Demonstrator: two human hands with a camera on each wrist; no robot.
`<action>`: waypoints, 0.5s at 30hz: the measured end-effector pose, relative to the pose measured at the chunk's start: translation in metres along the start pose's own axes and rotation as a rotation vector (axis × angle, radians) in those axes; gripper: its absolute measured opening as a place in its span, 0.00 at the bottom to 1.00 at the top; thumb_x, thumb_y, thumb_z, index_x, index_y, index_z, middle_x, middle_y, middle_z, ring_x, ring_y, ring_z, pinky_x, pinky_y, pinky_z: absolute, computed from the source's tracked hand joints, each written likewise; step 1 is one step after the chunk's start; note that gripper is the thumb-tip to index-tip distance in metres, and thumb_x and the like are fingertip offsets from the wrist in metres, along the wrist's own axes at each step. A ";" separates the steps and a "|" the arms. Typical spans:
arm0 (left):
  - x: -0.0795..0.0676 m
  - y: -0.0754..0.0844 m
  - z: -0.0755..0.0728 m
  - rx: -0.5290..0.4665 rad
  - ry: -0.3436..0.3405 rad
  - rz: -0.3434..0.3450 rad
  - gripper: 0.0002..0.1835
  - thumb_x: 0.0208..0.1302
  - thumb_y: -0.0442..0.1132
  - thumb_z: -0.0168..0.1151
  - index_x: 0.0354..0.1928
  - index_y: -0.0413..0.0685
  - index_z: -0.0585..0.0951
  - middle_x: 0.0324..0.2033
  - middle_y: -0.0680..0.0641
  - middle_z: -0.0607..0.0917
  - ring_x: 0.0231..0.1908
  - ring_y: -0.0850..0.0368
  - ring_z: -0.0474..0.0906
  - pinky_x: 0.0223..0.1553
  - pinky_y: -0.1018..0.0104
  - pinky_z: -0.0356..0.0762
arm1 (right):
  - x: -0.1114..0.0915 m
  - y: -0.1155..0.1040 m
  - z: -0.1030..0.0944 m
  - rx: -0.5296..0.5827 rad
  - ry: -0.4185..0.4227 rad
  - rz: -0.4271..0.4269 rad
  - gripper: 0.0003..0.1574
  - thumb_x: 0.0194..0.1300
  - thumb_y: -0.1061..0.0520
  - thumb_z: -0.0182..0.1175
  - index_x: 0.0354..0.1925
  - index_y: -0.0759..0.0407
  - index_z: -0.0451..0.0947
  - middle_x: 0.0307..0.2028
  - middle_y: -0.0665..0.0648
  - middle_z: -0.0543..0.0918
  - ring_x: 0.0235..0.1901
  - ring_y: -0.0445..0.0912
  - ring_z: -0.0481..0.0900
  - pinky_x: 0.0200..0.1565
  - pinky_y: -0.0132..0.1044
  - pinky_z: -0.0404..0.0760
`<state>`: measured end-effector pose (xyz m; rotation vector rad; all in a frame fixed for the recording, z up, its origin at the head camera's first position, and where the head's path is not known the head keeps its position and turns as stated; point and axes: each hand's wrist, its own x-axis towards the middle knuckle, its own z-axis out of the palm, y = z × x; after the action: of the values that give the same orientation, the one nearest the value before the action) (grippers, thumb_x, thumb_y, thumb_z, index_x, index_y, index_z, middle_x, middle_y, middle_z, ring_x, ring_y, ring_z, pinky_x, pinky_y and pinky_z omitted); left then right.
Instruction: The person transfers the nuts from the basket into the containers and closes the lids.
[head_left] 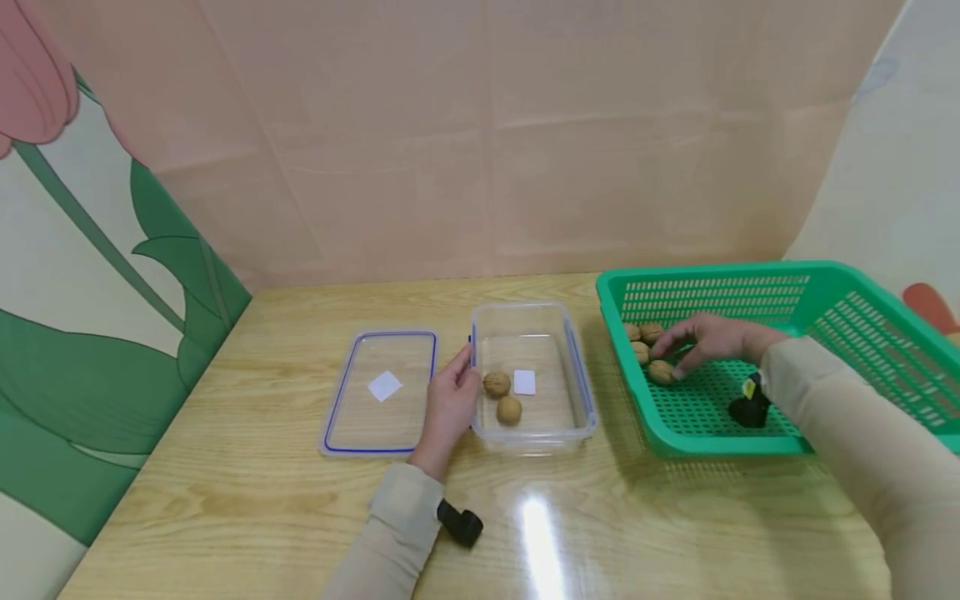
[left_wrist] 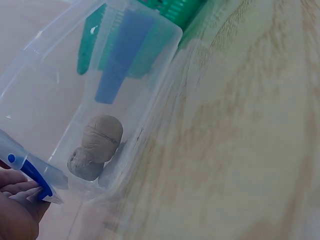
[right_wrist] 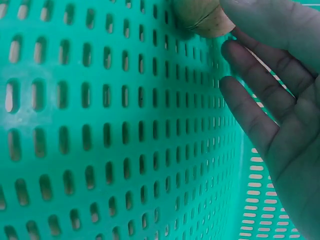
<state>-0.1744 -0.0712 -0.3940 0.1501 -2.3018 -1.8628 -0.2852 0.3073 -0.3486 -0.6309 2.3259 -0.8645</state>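
My left hand (head_left: 452,396) holds the left side wall of a clear plastic box (head_left: 534,434), its fingers at the blue-edged side flap (left_wrist: 37,177). Two walnuts (head_left: 496,384) lie inside that box, next to a small white square (head_left: 524,382). Over at the right, my right hand (head_left: 705,340) reaches down into a green basket (head_left: 720,446). Its thumb and forefinger come down at a walnut (head_left: 661,372), the thumb against it; the other fingers (right_wrist: 250,107) are spread loosely. Several more walnuts (head_left: 650,332) sit by the basket's left wall, partly covered by the hand.
A clear lid (head_left: 352,433) with a blue seal lies flat left of the box, a white square on it. All stand on a wooden table (head_left: 262,500). A pink sheet (head_left: 390,150) rises behind, and a flower-painted wall (head_left: 67,383) borders the left.
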 end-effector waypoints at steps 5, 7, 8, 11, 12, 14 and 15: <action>0.000 -0.001 0.000 -0.009 0.000 0.005 0.24 0.63 0.33 0.50 0.62 0.46 0.69 0.61 0.45 0.71 0.62 0.52 0.67 0.61 0.62 0.68 | 0.001 0.000 0.001 0.015 -0.012 0.018 0.31 0.46 0.58 0.71 0.49 0.67 0.76 0.52 0.67 0.77 0.51 0.55 0.75 0.46 0.37 0.82; 0.000 -0.001 0.000 -0.008 -0.002 0.007 0.24 0.63 0.33 0.50 0.62 0.45 0.69 0.61 0.45 0.71 0.62 0.51 0.66 0.61 0.62 0.68 | 0.001 0.000 0.002 0.011 -0.014 0.034 0.31 0.46 0.58 0.71 0.49 0.66 0.76 0.52 0.66 0.77 0.52 0.54 0.75 0.47 0.39 0.82; 0.000 -0.001 0.000 -0.006 -0.003 0.002 0.24 0.63 0.33 0.50 0.63 0.46 0.69 0.62 0.46 0.71 0.62 0.52 0.66 0.61 0.62 0.68 | 0.002 0.000 0.002 0.006 -0.017 0.039 0.31 0.46 0.58 0.71 0.49 0.66 0.76 0.52 0.65 0.77 0.51 0.54 0.75 0.47 0.40 0.81; 0.000 -0.002 0.000 -0.003 -0.007 -0.011 0.24 0.63 0.33 0.50 0.63 0.47 0.69 0.62 0.47 0.71 0.62 0.53 0.66 0.61 0.63 0.68 | 0.002 -0.001 0.003 -0.015 -0.022 0.046 0.30 0.46 0.58 0.71 0.49 0.66 0.76 0.51 0.65 0.77 0.52 0.55 0.74 0.48 0.41 0.81; 0.000 -0.002 0.000 -0.004 -0.008 -0.014 0.24 0.64 0.33 0.50 0.63 0.47 0.69 0.62 0.47 0.71 0.62 0.53 0.66 0.61 0.63 0.68 | 0.002 -0.001 0.003 -0.028 -0.023 0.045 0.30 0.46 0.57 0.71 0.49 0.66 0.76 0.51 0.65 0.77 0.52 0.56 0.74 0.48 0.42 0.81; 0.001 -0.002 0.000 -0.007 -0.010 -0.024 0.24 0.63 0.34 0.50 0.63 0.48 0.69 0.62 0.47 0.70 0.62 0.53 0.66 0.61 0.63 0.68 | 0.002 -0.002 0.003 -0.044 -0.025 0.052 0.30 0.46 0.57 0.71 0.49 0.66 0.76 0.51 0.65 0.77 0.52 0.57 0.74 0.48 0.43 0.81; 0.001 -0.002 0.000 -0.009 -0.010 -0.023 0.24 0.64 0.34 0.50 0.63 0.47 0.69 0.62 0.47 0.70 0.62 0.53 0.66 0.61 0.63 0.68 | 0.002 -0.002 0.003 -0.052 -0.026 0.052 0.30 0.46 0.56 0.71 0.48 0.66 0.76 0.51 0.64 0.77 0.52 0.57 0.74 0.48 0.44 0.81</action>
<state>-0.1755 -0.0717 -0.3956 0.1678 -2.3082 -1.8884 -0.2842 0.3028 -0.3498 -0.5968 2.3377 -0.7703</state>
